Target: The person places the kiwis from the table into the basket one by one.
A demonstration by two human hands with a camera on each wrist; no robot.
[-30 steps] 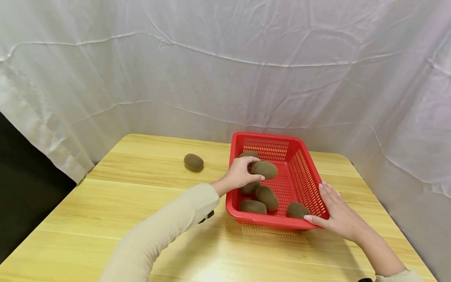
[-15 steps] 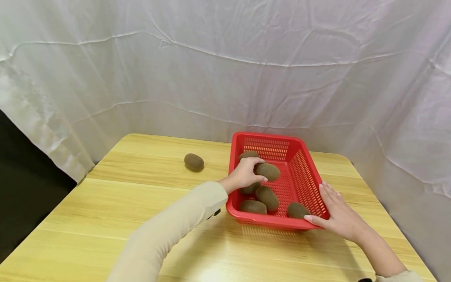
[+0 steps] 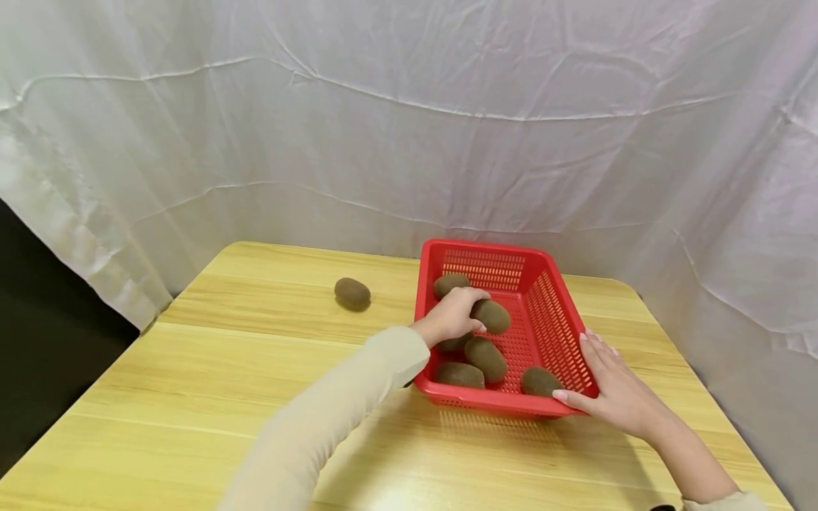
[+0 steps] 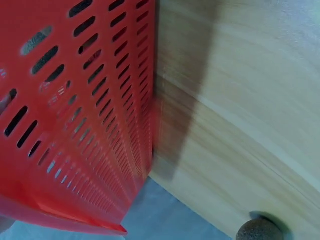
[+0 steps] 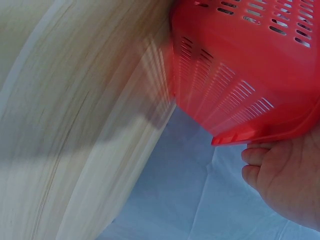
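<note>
My left hand (image 3: pixel 454 314) reaches over the left side of a red plastic basket (image 3: pixel 498 403) and holds a brown kiwi (image 3: pixel 492 316) between thumb and fingers, low inside it. Around that hand lie several other kiwis: one behind (image 3: pixel 450 284), one partly hidden under the hand, and two nearer the front rim, a tilted kiwi (image 3: pixel 486 358) and a left corner kiwi (image 3: pixel 460 375). My right hand (image 3: pixel 616 390) grips the near right corner, its thumb over the front rim and fingers along the right side. Close to that thumb rests another kiwi (image 3: pixel 539 382).
A single kiwi (image 3: pixel 352 293) lies on the wooden table (image 3: pixel 192 369) left of the basket; the left wrist view catches that kiwi (image 4: pixel 260 230) at its bottom edge. Pale cloth (image 3: pixel 409 128) hangs behind and beside the table.
My left hand has moved a little right and toward me inside the basket with the kiwi in its grip, uncovering more of the back kiwi. The right hand and basket stay put.
</note>
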